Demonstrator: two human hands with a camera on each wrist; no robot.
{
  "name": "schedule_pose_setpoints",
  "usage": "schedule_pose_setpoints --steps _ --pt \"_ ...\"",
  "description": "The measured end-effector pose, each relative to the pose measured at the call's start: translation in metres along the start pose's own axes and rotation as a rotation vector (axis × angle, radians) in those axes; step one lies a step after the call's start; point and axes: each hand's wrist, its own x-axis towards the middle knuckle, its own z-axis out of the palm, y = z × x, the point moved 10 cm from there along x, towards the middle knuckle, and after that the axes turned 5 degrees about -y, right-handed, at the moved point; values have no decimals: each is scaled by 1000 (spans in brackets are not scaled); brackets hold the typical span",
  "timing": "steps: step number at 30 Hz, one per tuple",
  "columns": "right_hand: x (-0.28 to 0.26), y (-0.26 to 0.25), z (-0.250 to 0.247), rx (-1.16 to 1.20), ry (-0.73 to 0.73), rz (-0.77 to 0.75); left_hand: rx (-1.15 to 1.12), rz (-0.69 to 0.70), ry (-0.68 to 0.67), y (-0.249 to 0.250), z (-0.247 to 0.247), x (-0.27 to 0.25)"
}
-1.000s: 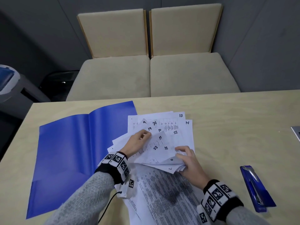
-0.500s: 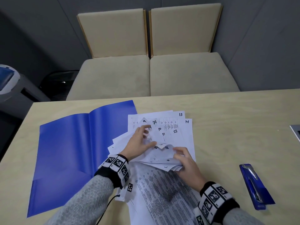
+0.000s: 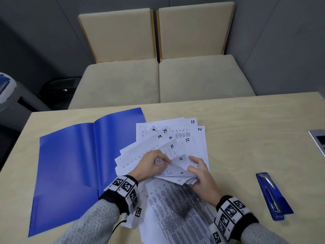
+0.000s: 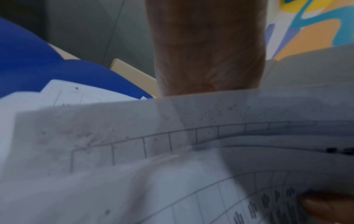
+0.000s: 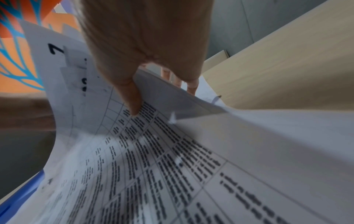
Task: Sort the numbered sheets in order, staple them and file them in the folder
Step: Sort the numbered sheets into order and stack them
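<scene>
Fanned numbered sheets (image 3: 177, 143) under both hands; left hand (image 3: 151, 165) pinches sheet corner; right hand (image 3: 200, 175) grips stack edge; right wrist view alone shows sheet 7 (image 5: 55, 48).

Two beige cushioned seats (image 3: 158, 80) stand behind the wooden table (image 3: 246, 131) — a grey-blue bin (image 3: 7, 90) at far left.

You wear grey knit sleeves (image 3: 98, 221). Each wrist carries a black band (image 3: 123, 191) faced with white blocks bearing black square markers, and a thin black cable (image 3: 117, 226) trails from the left one.
</scene>
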Motion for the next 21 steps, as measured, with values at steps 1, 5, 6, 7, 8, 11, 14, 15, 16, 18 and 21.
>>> schedule_pose_setpoints --steps 1,5,6,7,8,11,14,15,16,18,21 --pt "0 0 0 6 -5 4 16 12 -18 1 2 -2" --pt "0 2 3 34 -26 24 80 19 -69 2 9 -6" --pt "0 3 4 43 -30 32 81 20 -76 3 10 -7" --pt "0 4 4 56 -32 42 76 22 -81 4 11 -7" --pt "1 5 4 74 -33 53 66 25 -84 4 12 -8" --pt "1 8 3 141 -40 85 47 18 -76 7 12 -10" --pt "2 7 3 163 -48 83 57 12 -64 10 12 -11" --pt "2 6 3 168 -49 78 62 9 -68 11 12 -11" --pt "1 5 2 174 -50 76 70 5 -72 11 13 -10" --pt "1 5 3 184 -52 76 95 -19 -70 8 14 -6" --pt "3 7 4 164 -59 81 155 -139 -98 -6 19 1"
